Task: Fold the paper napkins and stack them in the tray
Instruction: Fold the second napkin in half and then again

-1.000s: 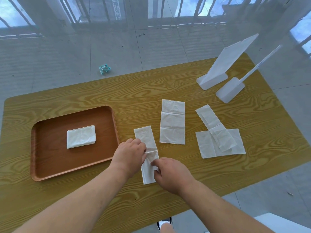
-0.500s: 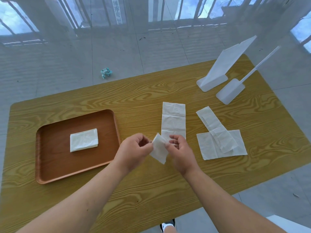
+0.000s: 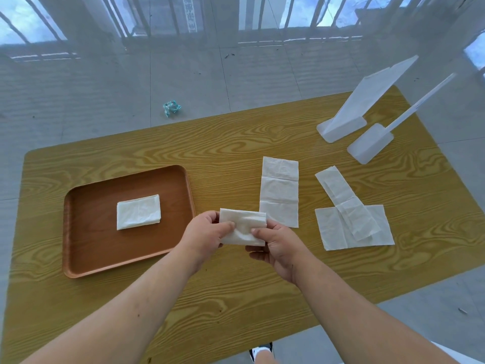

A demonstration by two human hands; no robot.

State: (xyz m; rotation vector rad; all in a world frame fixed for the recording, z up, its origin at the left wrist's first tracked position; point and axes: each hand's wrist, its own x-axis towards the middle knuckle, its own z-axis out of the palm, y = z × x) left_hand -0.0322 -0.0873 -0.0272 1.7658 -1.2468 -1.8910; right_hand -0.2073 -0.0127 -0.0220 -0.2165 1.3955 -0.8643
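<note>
Both hands held one paper napkin (image 3: 242, 227) up in the air, just above the wooden counter (image 3: 236, 143). The left hand (image 3: 207, 233) pinched its left end and the right hand (image 3: 275, 244) pinched its right end, thumbs on top. A second before, this napkin was a long strip lying flat on the counter under the hands. Then it got picked up, and now it was a short, fat rectangle, so it had been folded over. That looked like the last fold for this one, though it was a bit puffy in the middle. The brown tray (image 3: 78, 248) sat to the left of the hands, and one folded napkin (image 3: 138, 212) lay in the middle of it already. The napkin in the hands was close to the tray's right edge but not over it yet. So the next job was probably to carry it left and put it on top of the folded one. Three more napkins waited on the counter. One long strip (image 3: 279, 190) lay just behind the hands. A second strip (image 3: 341, 195) lay slanted on top of a wide open napkin (image 3: 330, 229) further right. Those were not folded yet, so most of the work was still to come.
</note>
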